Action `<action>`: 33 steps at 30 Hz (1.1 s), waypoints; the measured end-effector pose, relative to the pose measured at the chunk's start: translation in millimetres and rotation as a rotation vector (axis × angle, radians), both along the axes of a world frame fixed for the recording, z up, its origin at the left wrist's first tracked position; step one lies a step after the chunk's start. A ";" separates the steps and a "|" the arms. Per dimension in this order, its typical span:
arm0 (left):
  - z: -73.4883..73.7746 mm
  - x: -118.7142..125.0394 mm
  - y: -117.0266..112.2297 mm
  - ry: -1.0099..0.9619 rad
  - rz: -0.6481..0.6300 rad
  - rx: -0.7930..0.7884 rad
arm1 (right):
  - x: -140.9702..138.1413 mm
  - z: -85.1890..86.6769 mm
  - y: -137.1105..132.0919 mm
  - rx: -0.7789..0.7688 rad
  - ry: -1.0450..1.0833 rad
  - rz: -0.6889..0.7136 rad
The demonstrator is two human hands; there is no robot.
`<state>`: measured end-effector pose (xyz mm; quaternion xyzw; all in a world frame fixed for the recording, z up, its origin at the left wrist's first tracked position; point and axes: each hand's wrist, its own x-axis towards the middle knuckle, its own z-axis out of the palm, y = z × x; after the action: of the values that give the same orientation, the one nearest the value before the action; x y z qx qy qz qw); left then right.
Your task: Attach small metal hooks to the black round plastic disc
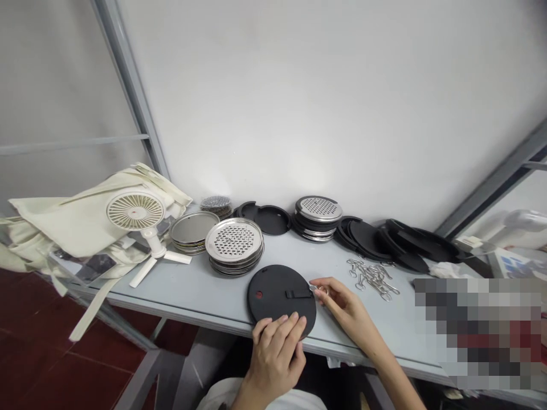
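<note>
A left hand (276, 356) is spread over the lower edge of a round black disc (267, 302), with the fingers laid on its face and nothing gripped. The disc is laid flat at the front edge of a grey table (205, 293). A right hand (344, 310) is positioned to the right of the disc, with thumb and forefinger closed in a tight pinch on a small metal fitting (314, 288), whose exact form cannot be made out. The fitting is held just beside the right end of a short black tab (298, 294), whose long axis runs almost level across the disc; the right hand is the nearer to it. Whether the two are touching cannot be told. A red dot (258, 294) is seen near the disc's left edge. A loose pile of metal hook links (371, 279) is placed to the right. Beyond are stacked perforated steel grater discs (234, 242) and black rings (367, 239), ranged along a white wall (325, 102). A white desk fan (134, 209) is propped against a cream cloth bag (85, 219) at left.
</note>
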<state>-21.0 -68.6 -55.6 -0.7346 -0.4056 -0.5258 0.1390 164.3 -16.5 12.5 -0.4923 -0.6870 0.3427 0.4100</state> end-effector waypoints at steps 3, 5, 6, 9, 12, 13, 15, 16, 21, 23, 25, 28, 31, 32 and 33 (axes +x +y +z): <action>0.3 0.0 -0.2 0.002 -0.002 -0.003 | 0.3 2.6 -0.9 0.026 -0.036 0.001; 0.9 -0.2 -0.3 0.004 -0.003 -0.003 | 1.3 2.2 -0.9 0.022 -0.048 0.010; 1.1 -0.4 -0.3 0.003 -0.004 -0.001 | 1.9 1.6 -0.8 0.016 -0.051 0.015; 1.6 -0.8 -0.4 0.004 -0.008 0.002 | 3.4 -0.1 -0.2 0.009 -0.065 0.008; 0.9 -1.0 -0.4 0.010 -0.009 0.004 | 4.1 -1.2 0.3 0.026 -0.074 -0.037; 0.6 -1.0 -0.4 0.013 -0.006 0.005 | 4.1 -1.5 0.4 0.030 -0.067 -0.051; -0.1 -0.8 -0.5 0.018 0.003 0.004 | 4.0 -2.1 0.7 0.029 -0.040 -0.064; -0.3 -0.6 -0.5 0.017 0.007 0.003 | 3.8 -2.2 0.7 0.025 -0.029 -0.065; 0.5 -0.2 -0.5 0.008 0.006 0.003 | 2.7 -0.6 -0.2 0.015 -0.024 -0.055; 0.9 -0.5 -0.5 0.013 0.005 0.007 | 2.5 -0.1 -0.5 0.047 -0.028 -0.060; 1.2 -1.0 -0.5 0.023 0.015 0.009 | 2.5 -0.2 -0.5 0.080 -0.027 -0.068; 1.3 -1.6 -0.5 0.054 0.036 0.015 | 2.3 -0.4 -0.3 0.072 -0.008 -0.073; 1.8 -1.4 -0.4 0.052 0.033 0.016 | 1.7 -0.3 -0.3 0.016 0.032 -0.097; 2.1 -1.2 -0.4 0.040 0.025 0.013 | 1.6 -0.3 -0.2 0.001 0.045 -0.102; 2.5 -1.0 -0.5 0.029 0.017 0.010 | 1.6 -0.5 0.0 -0.012 0.057 -0.100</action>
<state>-22.0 -69.1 -53.1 -0.7381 -0.4070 -0.5159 0.1530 165.9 -16.5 12.0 -0.5187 -0.6475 0.3397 0.4431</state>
